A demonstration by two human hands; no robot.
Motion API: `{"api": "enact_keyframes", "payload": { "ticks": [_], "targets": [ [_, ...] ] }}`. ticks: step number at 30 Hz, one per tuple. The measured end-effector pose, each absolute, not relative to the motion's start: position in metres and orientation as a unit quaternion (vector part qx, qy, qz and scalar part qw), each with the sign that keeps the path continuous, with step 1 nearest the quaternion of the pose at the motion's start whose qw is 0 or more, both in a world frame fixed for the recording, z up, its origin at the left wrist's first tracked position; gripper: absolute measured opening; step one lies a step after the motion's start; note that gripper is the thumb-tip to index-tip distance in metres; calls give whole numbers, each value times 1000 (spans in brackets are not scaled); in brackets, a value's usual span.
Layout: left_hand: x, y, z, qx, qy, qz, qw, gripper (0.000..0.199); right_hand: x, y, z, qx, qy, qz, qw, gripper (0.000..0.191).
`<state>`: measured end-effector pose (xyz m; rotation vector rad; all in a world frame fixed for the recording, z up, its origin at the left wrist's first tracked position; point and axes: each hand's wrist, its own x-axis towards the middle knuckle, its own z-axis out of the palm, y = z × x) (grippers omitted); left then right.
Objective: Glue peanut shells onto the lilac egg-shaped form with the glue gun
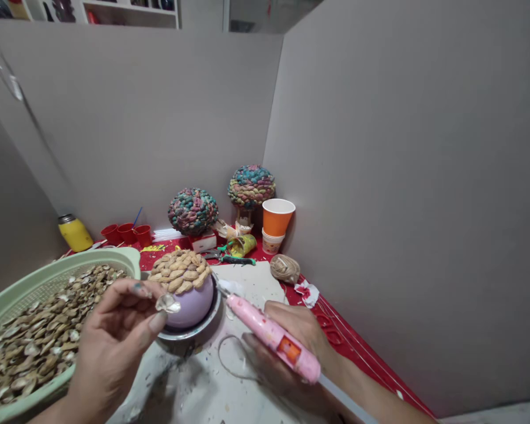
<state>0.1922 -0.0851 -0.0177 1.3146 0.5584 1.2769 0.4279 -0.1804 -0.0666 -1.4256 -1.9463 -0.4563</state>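
Between thumb and fingers, my left hand (117, 333) pinches a half peanut shell (168, 303) with its pale hollow side showing. My right hand (291, 347) is wrapped round a pink hot glue gun (269, 333), a glue stick running out of its back end. The gun's nozzle points up and left, close to a lilac ball (189, 309). Rows of peanut shells (181, 271) cover the ball's top, while its lower part is bare. A metal bowl (181, 337) holds the ball from below.
At left stands a green basket (132, 257) of loose shells. Behind are two coloured shell-covered balls (193, 211), red cups (126, 233), a yellow jar (75, 232), pliers (236, 259) and an orange paper cup (277, 219). A twine ball (285, 268) lies near the grey right wall (401, 206).
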Motion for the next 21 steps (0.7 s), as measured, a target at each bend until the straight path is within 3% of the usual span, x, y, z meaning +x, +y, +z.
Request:
{"api": "enact_keyframes", "payload": {
  "ticks": [3,11,21],
  "targets": [
    [177,-90,-3,587,238,577,515,24,446,-168,-76,-689,-678,-86,242,36],
    [148,-87,-20,697,293,527,388,16,475,-135,-93,-772,-626,-12,109,15],
    [152,-75,-50,765,305,466,324,6,482,-144,-76,-776,-629,25,47,26]
  ]
}}
